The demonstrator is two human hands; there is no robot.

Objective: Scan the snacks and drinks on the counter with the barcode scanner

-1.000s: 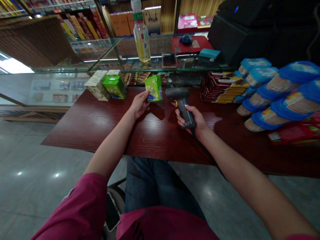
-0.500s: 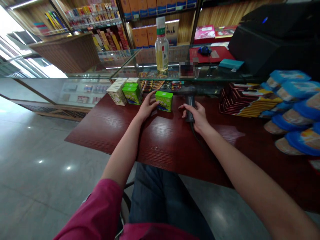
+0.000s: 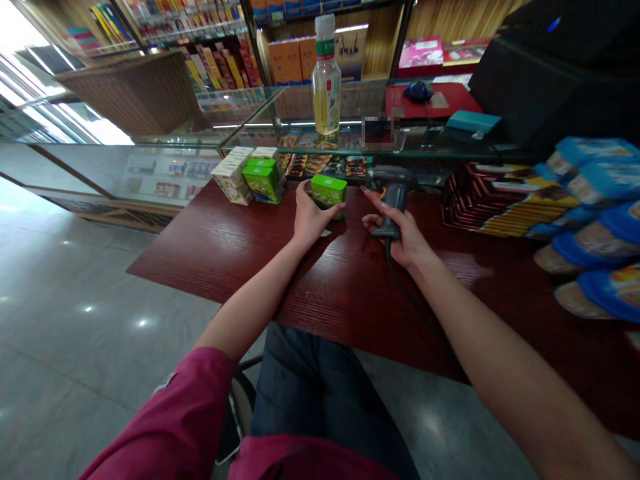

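Dark reddish wood forms the tabletop [image 3: 235,247]. Near its far edge, the left hand [image 3: 311,217] has its fingers curled round the green box [image 3: 327,190]; the right hand [image 3: 406,235] grips the scanner [image 3: 395,195]. Light, stiffish (probably crushable), the box suits gentle side holds.

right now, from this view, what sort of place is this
It looks like a shop, probably at its checkout counter. The right hand holds what appears to be a barcode scanner, a glass display case stands at the left, and packaged goods fill shelving behind.
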